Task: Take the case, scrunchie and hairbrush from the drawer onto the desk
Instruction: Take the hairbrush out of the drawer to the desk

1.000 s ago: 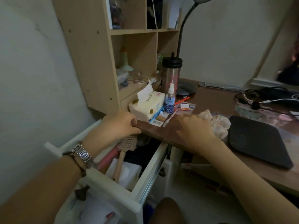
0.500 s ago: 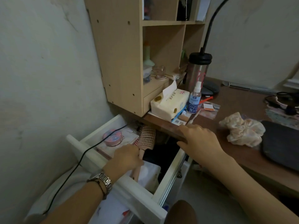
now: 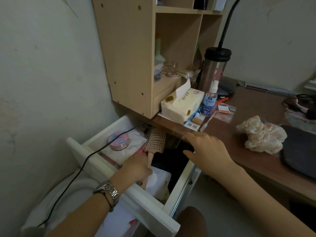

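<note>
Fingers of our left hand (image 3: 136, 166) are curling around the handle of the hairbrush (image 3: 156, 142) inside the open white drawer (image 3: 95, 161); the handle is mostly hidden under the hand, so we are seeing only the pink bristled head, lying at the back of the drawer with its far edge tucked under the desk (image 3: 239, 134) lip. Our right hand (image 3: 206, 149) is resting on the desk's front edge, fingers lying loosely side by side and the thumb hanging apart over the drawer, gripping nothing.

We are looking into a crowded drawer. A round pink and blue tin (image 3: 118, 140) is sitting on a flat clear-wrapped packet (image 3: 130, 147) along the left wall, and a black cable (image 3: 82, 166) is trailing over both and out across the drawer front. A white box (image 3: 158, 181) is lying near the front, just below our left hand. The middle of the drawer is dark, and we are unable to make out what is lying there.

The scrunchie (image 3: 261, 135) is already sitting on the desk, bunched up, beside a dark flat case (image 3: 301, 151) that is running off the right edge of view. Further back, a tissue pack (image 3: 181, 103) is standing against the wooden shelf unit (image 3: 130, 53), with a spray bottle (image 3: 209, 100) just beside it and a black-lidded tumbler (image 3: 214, 69) behind. Small items in the shelf compartment are too dim for us to identify.
</note>
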The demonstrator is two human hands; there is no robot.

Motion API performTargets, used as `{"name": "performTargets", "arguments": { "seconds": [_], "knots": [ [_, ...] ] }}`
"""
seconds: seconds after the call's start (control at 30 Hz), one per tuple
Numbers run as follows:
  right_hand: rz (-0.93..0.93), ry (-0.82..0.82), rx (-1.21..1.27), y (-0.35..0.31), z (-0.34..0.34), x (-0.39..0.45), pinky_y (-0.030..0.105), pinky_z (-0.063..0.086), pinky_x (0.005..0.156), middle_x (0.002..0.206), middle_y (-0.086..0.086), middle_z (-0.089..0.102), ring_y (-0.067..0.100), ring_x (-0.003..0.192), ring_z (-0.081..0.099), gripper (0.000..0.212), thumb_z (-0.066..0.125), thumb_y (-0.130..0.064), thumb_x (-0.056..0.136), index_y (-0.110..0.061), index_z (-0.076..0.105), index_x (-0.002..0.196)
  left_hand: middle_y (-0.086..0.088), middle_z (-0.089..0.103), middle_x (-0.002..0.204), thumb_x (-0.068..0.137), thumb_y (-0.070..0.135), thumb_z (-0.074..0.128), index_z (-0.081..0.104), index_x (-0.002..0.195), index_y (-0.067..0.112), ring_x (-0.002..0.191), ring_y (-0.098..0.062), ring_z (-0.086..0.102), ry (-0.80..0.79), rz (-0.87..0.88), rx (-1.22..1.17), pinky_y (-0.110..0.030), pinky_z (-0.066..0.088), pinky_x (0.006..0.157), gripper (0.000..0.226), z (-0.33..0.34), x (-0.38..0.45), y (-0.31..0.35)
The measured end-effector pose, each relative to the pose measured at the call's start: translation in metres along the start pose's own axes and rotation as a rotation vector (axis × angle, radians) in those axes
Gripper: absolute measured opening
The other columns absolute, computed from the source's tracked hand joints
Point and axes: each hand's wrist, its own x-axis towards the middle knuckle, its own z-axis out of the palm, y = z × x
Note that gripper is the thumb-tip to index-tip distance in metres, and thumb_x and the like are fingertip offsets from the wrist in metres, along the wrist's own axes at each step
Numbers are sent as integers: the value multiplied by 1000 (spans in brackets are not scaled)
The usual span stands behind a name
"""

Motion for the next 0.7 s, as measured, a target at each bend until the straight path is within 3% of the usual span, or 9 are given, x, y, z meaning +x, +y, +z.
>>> {"name": "performTargets", "arguments": {
  "seconds": [0.07, 0.2, 0.37, 0.57, 0.7],
  "knots": [
    [-3, -2, -5, -1, 1, 0, 34, 49, 82, 116, 1, 61, 21, 104, 58, 35, 56, -34, 88, -21, 51, 120, -5, 56, 84, 85, 23, 58, 50, 96, 7, 80, -22, 53, 37, -7, -41, -27, 35, 64, 21, -1, -1, 1],
    [-8, -6, -14, -2, 1, 0, 34, 49, 84, 118, 1, 61, 21, 106, 58, 36, 55, -34, 88, -21, 50, 121, -13, 59, 105, 85, 25, 60, 42, 116, 5, 93, -28, 59, 135, -9, -124, -30, 36, 69, 41, -4, -6, 4],
    [-5, -2, -15, -3, 0, -3, 34, 48, 85, 118, 0, 61, 21, 107, 57, 36, 55, -35, 89, -22, 50, 122, -6, 55, 86, 85, 24, 58, 40, 105, 12, 70, -22, 53, 222, 27, -253, -32, 38, 57, 29, -7, -11, 8],
    [-3, 13, -19, -4, -4, -7, 33, 47, 83, 117, 0, 61, 20, 105, 58, 35, 56, -34, 88, -22, 52, 121, -11, 63, 91, 84, 25, 59, 46, 107, 11, 82, -27, 60, 296, 54, -280, -38, 47, 71, 30, -15, -18, 7],
    [-1, 21, -15, -7, -8, -8, 33, 48, 83, 114, 1, 63, 20, 103, 59, 35, 56, -33, 88, -22, 51, 121, -10, 66, 95, 84, 29, 57, 49, 109, 16, 82, -26, 61, 284, 69, -307, -38, 48, 71, 30, -24, -30, 2]
  ]
}}
